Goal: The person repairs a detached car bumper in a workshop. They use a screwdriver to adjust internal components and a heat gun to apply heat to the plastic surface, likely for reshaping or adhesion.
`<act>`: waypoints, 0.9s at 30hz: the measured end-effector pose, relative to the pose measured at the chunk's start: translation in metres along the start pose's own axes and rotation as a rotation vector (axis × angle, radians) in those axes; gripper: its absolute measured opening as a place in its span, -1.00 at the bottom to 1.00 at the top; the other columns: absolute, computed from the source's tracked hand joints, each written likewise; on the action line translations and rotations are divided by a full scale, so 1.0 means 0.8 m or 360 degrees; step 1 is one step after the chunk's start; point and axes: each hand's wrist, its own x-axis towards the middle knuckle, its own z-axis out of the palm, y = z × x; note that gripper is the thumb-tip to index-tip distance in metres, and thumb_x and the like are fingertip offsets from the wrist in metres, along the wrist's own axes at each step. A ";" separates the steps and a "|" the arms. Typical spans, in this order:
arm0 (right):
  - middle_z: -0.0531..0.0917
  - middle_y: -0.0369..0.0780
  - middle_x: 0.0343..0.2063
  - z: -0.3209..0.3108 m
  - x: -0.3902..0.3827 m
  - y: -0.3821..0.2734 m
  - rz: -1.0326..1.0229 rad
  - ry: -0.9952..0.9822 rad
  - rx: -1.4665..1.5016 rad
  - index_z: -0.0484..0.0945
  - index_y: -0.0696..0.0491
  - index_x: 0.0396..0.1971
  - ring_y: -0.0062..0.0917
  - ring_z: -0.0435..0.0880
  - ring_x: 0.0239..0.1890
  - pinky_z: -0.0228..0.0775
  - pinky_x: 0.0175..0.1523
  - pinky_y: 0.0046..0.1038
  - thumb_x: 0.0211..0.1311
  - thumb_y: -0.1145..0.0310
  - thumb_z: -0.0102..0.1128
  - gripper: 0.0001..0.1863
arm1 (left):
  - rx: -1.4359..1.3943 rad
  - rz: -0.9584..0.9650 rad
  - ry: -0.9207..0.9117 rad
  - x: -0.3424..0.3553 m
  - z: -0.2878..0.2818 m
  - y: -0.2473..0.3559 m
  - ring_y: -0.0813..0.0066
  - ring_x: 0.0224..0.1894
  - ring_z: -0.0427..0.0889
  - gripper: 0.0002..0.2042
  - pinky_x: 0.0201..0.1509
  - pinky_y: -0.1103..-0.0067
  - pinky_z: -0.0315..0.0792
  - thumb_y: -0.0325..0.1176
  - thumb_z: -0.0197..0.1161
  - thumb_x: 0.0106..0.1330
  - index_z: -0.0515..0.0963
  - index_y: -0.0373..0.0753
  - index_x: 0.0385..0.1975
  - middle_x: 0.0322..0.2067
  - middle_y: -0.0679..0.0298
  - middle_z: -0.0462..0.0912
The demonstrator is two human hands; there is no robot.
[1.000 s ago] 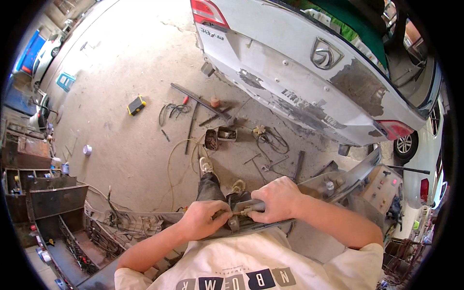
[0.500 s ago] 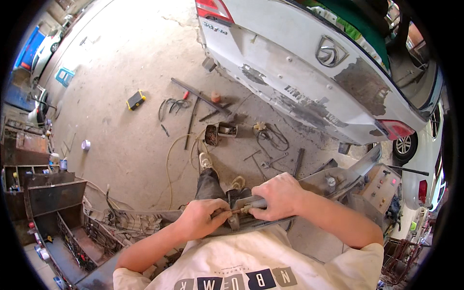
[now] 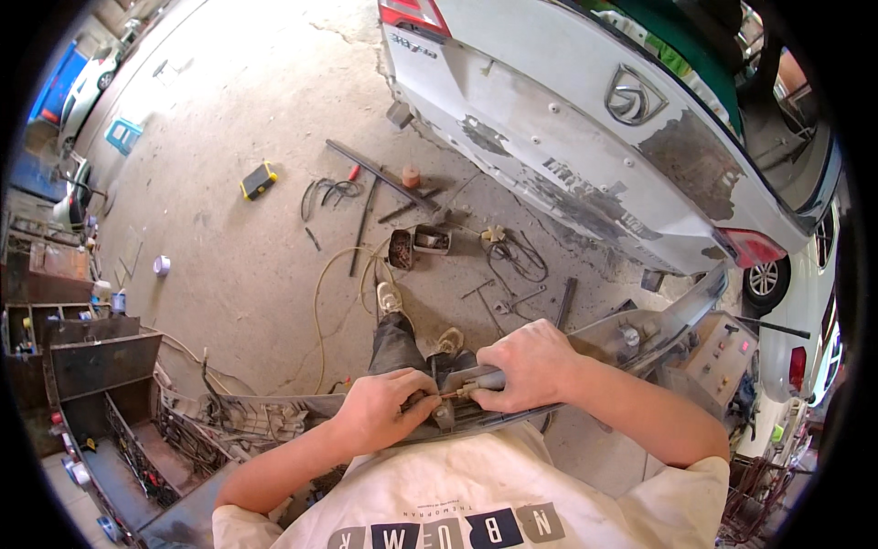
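A long grey plastic bumper (image 3: pixel 283 414) lies crosswise in front of me. My left hand (image 3: pixel 389 410) is closed at its middle, pinching a thin copper-coloured piece (image 3: pixel 450 395). My right hand (image 3: pixel 521 366) grips a grey cylindrical tool (image 3: pixel 485 377) with a brass-coloured fitting at its left end, where that thin piece meets it. Both hands are low over the bumper, just above a small bracket (image 3: pixel 443 414); the exact contact under my fingers is hidden.
A white car's rear (image 3: pixel 512 73) with patchy paint stands ahead right. Hoses (image 3: pixel 320 311), metal bars (image 3: pixel 375 169), bins (image 3: pixel 430 240) and a yellow-black case (image 3: pixel 259 181) lie on the floor (image 3: pixel 229 265). Metal trays (image 3: pixel 101 352) are at left, a board with small parts (image 3: pixel 713 366) at right.
My hands keep their grips and have shifted only slightly, the right one a little upward in the picture. The view of the floor and car has moved slightly.
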 end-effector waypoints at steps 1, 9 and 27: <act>0.68 -0.13 -0.57 0.000 -0.001 0.000 0.0003 0.0003 0.0006 0.66 0.02 -0.43 -0.16 0.69 -0.43 0.50 -0.29 -0.17 -0.06 -0.11 0.27 -0.55 | 0.0005 -0.0002 -0.0006 0.000 0.000 0.001 0.18 -0.42 0.64 -0.85 -0.39 0.40 0.48 -0.29 0.27 0.29 0.56 -0.22 -0.28 -0.41 0.18 0.61; 0.69 -0.13 -0.53 0.004 -0.002 0.003 0.0013 -0.0009 0.0031 0.70 -0.01 -0.33 -0.18 0.70 -0.38 0.51 -0.25 -0.18 -0.05 -0.14 0.27 -0.51 | 0.0053 0.0040 -0.0004 0.001 0.003 0.000 0.15 -0.38 0.65 -0.85 -0.34 0.40 0.51 -0.33 0.30 0.27 0.58 -0.23 -0.26 -0.40 0.16 0.61; 0.69 -0.03 -0.51 0.000 -0.005 0.000 0.0190 -0.0140 0.0104 0.68 -0.03 -0.44 -0.11 0.69 -0.32 0.50 -0.15 -0.14 -0.09 -0.17 0.21 -0.53 | 0.0090 0.0010 -0.0061 0.011 0.010 0.011 0.17 -0.34 0.66 -0.83 -0.29 0.40 0.53 -0.31 0.31 0.25 0.57 -0.24 -0.26 -0.36 0.16 0.62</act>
